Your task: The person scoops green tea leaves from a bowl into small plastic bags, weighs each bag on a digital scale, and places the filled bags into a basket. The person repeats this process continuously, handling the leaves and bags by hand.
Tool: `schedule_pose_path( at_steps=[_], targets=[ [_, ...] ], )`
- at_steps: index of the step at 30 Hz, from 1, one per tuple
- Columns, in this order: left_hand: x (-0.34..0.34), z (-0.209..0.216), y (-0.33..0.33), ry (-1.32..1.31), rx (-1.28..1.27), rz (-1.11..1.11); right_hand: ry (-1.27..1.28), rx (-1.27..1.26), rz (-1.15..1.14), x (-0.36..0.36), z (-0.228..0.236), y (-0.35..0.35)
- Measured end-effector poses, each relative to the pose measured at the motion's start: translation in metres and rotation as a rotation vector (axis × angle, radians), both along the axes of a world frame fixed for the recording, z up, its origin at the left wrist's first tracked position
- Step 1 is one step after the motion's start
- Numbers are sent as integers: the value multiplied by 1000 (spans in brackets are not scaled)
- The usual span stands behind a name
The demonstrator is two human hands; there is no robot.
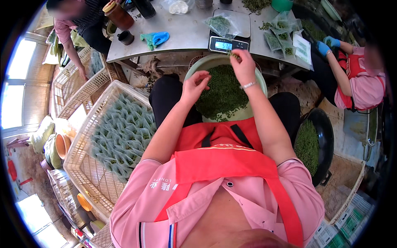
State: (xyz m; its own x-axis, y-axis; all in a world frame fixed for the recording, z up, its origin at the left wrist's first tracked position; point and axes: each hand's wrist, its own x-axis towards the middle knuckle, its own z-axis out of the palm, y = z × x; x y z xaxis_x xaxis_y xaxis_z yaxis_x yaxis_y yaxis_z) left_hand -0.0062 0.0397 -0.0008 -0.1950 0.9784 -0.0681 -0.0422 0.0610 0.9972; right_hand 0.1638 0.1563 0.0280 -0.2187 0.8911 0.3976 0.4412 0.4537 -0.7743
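A pale green basin [259,84] heaped with small green berry-like pieces [221,89] rests between my knees. Above its left side is my left hand [196,87], fingers curled in toward the thumb; whether anything is in them is hidden. My right hand [244,68] is raised over the basin's far side, pinching a few of the green pieces just in front of the digital scale [229,44]. On the scale's plate lies a clear plastic bag [221,25] partly filled with the same green pieces.
Filled bags [281,37] lie right of the scale on the metal table [182,35]. A blue-green cloth [155,39], cup [126,37] and brown jar [118,15] are left. Bags fill a crate [78,159] beside me; a black pan [326,142] is right. Two people work nearby.
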Motion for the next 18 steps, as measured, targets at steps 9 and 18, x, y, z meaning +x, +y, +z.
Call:
schedule_pose_path(
  at_steps=[9,18],
  targets=[
    [10,12,-2,561,22,-218,15,-547,325,8,-6,-58],
    [1,-1,-1,256,-87,-222,286,-772,389,5,-14,-59]
  ],
)
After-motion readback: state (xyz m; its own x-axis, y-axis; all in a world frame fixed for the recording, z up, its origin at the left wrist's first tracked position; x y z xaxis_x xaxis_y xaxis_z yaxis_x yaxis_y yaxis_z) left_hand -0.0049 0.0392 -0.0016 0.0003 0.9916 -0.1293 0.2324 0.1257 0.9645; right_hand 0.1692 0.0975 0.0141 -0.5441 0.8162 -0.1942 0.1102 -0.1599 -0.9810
